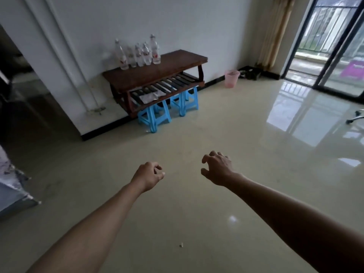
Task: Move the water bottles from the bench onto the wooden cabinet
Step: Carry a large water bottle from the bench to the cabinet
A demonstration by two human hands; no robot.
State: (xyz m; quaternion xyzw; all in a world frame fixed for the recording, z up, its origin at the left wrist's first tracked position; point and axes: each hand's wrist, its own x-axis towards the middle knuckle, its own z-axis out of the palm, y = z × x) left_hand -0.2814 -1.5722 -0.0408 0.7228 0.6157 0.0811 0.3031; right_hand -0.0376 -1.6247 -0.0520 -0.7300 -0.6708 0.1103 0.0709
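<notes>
In the head view, a wide stretch of glossy pale floor (197, 134) is seen lying open between the person and the far wall. A dark wooden two-tier unit (173, 66) is set against that wall, raised on blue plastic stools (153, 117); whether it is the bench or the cabinet cannot be told. The water bottles (137, 53) are grouped upright on the left rear part of its top, close to the wall, while the right part of the top is left bare. A slatted lower shelf is seen beneath. A pink bin (232, 78) is placed on the floor near the unit's right end, apart from it. Sliding glass doors (334, 46) are seen at the far right, and a chair base (356, 116) is cut off by the right edge. A fabric-covered object (11, 184) is seen at the left edge.

Both bare forearms are stretched forward over the floor, well short of the unit. The left hand (148, 175) is held with fingers loosely curled toward the palm, and nothing is held. The right hand (217, 167) is held palm down with fingers spread and bent; nothing is touched.
</notes>
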